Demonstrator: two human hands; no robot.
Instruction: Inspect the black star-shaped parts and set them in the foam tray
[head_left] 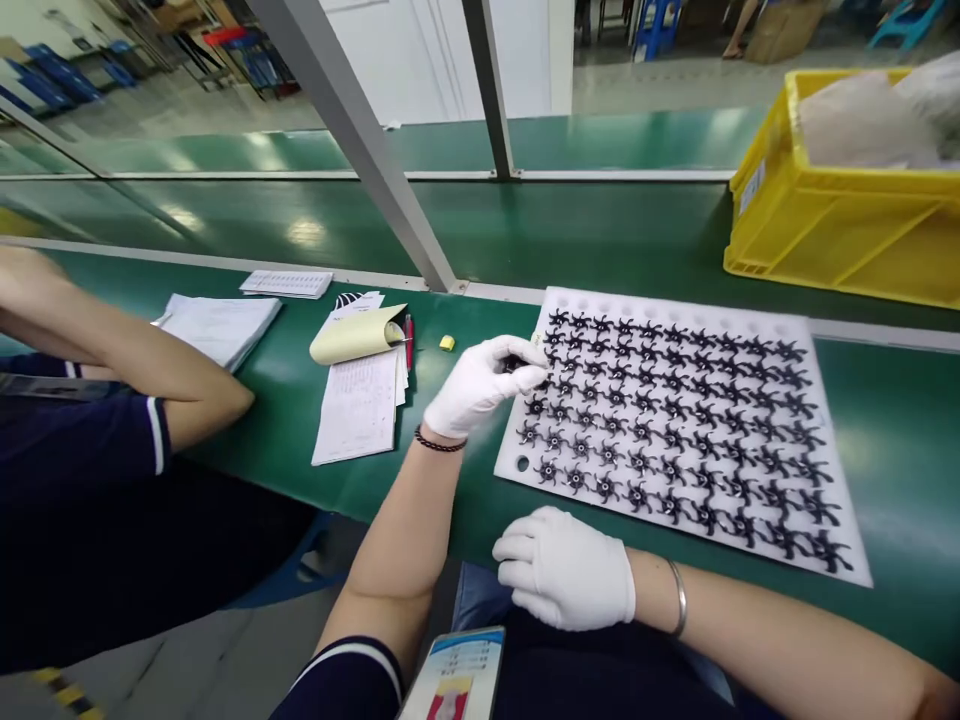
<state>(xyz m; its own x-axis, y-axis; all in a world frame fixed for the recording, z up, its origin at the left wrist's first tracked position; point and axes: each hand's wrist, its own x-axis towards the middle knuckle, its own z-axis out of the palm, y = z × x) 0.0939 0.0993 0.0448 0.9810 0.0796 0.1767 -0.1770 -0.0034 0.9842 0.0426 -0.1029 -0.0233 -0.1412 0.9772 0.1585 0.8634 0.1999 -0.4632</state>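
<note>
My left hand (487, 388), in a white glove, is closed at the left edge of a white foam tray (844, 540). Between its thumb and fingers shows a small dark part, apparently one of the black bladed fan wheels (641, 430); the fingers cover most of it. Rows of these fan wheels fill the tray, which has a round hole near its front left corner. My right hand (566, 568), also gloved, rests at the table's front edge with its fingers loosely curled together. I see nothing in it, though its palm is hidden.
Left of my hand are handwritten sheets (356, 410) with a yellow page folded back, a red pen (409, 342) and a small yellow block (447, 343). A co-worker's arm (142, 350) leans on the green table (285, 400) near stacked papers (221, 325). A yellow crate (847, 230) stands behind right.
</note>
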